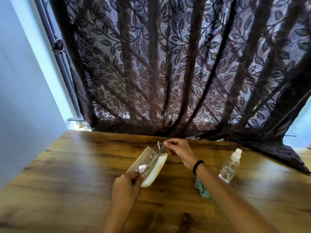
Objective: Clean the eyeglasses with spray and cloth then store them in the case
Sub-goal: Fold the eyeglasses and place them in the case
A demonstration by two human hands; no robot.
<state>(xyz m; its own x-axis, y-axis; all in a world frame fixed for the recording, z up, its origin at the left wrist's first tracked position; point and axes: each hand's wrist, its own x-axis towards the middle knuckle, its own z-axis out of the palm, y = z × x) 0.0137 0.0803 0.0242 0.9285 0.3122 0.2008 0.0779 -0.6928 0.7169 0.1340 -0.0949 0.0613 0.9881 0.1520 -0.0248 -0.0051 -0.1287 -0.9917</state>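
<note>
Both hands pinch the eyeglasses (152, 159) – left hand (127, 184) near end, right hand (178, 151) far end – over the open white case (155, 172); no writing legible.

Over the open white case (152, 172) on the wooden table (67, 174), both hands hold the eyeglasses (151, 158) by their ends: the left hand (127, 185) pinches the end nearer the person, and the right hand (178, 151) pinches the end on the case's far side. Right of the case, beyond the right forearm, a clear spray bottle (230, 166) lies tilted, and a teal cloth (202, 189) shows partly under that forearm. Behind the case hangs a dark leaf-patterned curtain (168, 64).
</note>
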